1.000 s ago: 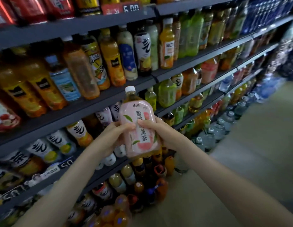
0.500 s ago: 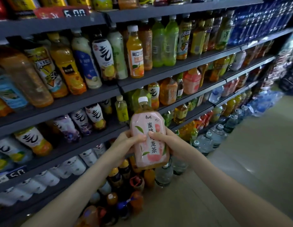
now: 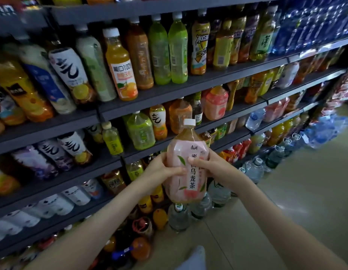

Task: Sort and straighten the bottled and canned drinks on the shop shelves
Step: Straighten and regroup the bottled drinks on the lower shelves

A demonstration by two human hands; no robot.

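The pink-labelled tea bottle (image 3: pixel 185 168) stands upright before the shelves (image 3: pixel 169 94), clasped between the left hand (image 3: pixel 161 170) at nine o'clock and the right hand (image 3: pixel 214 168) at three o'clock.

Grey shelving (image 3: pixel 188 89), pale tiled floor (image 3: pixel 290 201)

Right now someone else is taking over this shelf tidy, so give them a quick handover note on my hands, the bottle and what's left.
Left hand and right hand: both grip the pink-label tea bottle, upright, capped, held in the air in front of the shelves.
Done: bottle is in hand, not shelved.
Left: shelve it, probably beside the similar pink bottle up and to the right, label forward; then straighten the rest.
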